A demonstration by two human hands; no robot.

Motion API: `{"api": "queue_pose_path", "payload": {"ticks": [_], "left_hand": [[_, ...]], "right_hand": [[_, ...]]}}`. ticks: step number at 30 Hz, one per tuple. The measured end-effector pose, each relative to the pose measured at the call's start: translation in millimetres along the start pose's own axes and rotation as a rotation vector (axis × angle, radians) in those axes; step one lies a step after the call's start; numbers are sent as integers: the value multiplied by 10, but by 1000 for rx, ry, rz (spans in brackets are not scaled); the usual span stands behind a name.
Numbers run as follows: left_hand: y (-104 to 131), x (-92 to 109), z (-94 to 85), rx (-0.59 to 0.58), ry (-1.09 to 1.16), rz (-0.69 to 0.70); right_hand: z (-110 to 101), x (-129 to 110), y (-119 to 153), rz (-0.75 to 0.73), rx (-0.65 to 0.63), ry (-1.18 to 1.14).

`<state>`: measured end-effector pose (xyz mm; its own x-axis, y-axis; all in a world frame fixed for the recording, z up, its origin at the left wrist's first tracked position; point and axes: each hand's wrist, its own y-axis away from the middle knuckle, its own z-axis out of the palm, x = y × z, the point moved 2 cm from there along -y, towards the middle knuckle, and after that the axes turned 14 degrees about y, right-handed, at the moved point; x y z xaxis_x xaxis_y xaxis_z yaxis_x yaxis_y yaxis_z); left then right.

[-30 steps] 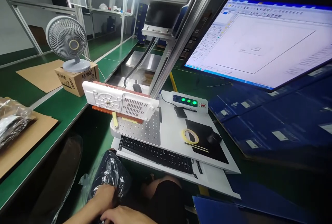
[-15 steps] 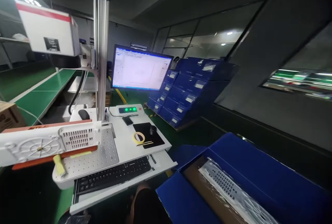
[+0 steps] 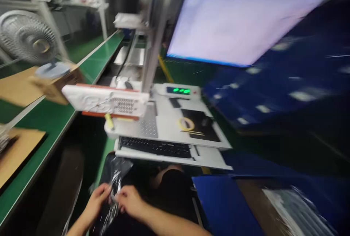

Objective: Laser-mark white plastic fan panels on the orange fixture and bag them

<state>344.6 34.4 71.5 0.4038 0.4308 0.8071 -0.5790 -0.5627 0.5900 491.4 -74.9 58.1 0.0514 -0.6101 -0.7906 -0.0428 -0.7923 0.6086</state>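
Note:
Low in the view, over my lap, a clear plastic bag [image 3: 117, 177] is stretched between my hands. My left hand [image 3: 97, 199] pinches it from the left, thumb and fingers closed. From the right, my right hand [image 3: 129, 200] grips the same crumpled plastic with its fingers curled in. Motion blur hides whether the bag has anything inside. Beyond my hands, a white moulded panel with a vent grille [image 3: 124, 105] rests on an orange support [image 3: 90, 113] at the worktable's left end.
A black keyboard [image 3: 155, 146] lies in the pulled-out tray of the white worktable [image 3: 169, 130]. Yellow tape [image 3: 186, 123] sits on a black mat. To the right stands an open blue box [image 3: 224, 207] with a plastic-wrapped panel [image 3: 295, 207]. A fan [image 3: 30, 39] and green conveyor [image 3: 58, 128] are left.
The view has swung down and left. Both my hands and the clear plastic bag they hold have come into sight, as have the fan and cardboard at left. The white panel remains on its support.

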Motion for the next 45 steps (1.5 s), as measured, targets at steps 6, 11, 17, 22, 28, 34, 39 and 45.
{"api": "queue_pose_path", "payload": {"ticks": [6,11,17,22,28,34,39,45], "left_hand": [[278,-3,-27,109,285,40],[238,-52,-139,376,174,-21],[338,95,-15,352,-189,-149],[337,30,170,179,-401,-162],[255,-73,165,58,-80,-134],[114,-248,106,54,47,-107],[-75,-264,-227,378,248,-19],[-322,241,-928,781,602,116]], "right_hand": [[-53,316,76,22,9,-52],[-111,289,180,26,3,-12],[17,201,117,-47,-46,122],[-5,178,89,-96,-81,217],[7,154,56,-153,-111,290],[14,79,37,-174,-84,372],[8,79,-8,-134,-56,382],[-25,13,76,-122,9,426]]}}
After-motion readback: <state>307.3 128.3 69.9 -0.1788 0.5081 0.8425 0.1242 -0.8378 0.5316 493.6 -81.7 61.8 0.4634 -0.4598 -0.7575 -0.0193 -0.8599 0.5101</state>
